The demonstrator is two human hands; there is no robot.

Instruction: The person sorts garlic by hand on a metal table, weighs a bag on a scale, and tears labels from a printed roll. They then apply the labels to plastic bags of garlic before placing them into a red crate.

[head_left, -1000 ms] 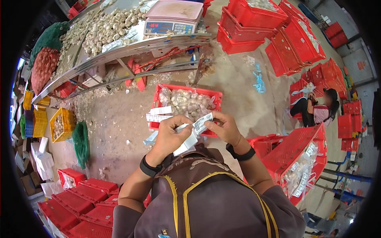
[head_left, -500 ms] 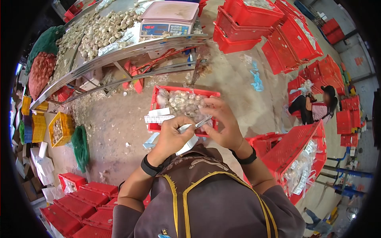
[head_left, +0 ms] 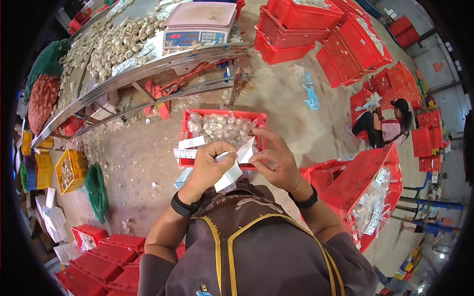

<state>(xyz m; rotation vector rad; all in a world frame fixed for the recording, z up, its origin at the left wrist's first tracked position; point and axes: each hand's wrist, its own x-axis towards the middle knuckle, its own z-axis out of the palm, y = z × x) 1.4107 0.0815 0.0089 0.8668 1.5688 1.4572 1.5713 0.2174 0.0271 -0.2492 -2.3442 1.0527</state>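
Note:
My left hand [head_left: 211,165] is closed round a folded strip of white labels [head_left: 228,177], which hangs down towards my apron. One white piece of the strip [head_left: 246,150] sticks up between my hands. Thumb and index finger of my right hand [head_left: 277,160] pinch its right edge, the other fingers curved above. Just beyond both hands lies a red crate [head_left: 261,117] holding clear bags of garlic bulbs [head_left: 224,127]. A printed label strip [head_left: 185,153] and a white box-like piece [head_left: 191,142] rest at the crate's left front edge.
A metal-edged table [head_left: 163,61] with loose garlic and a weighing scale [head_left: 200,22] stands at the far left. Red crates [head_left: 291,29] are stacked beyond right, and a crate with labelled bags [head_left: 370,197] is near right. A person [head_left: 387,126] sits among crates.
The white strip between my hands has turned from a narrow edge to a broad face. My right hand's fingers have closed in on it. The view has shifted slightly.

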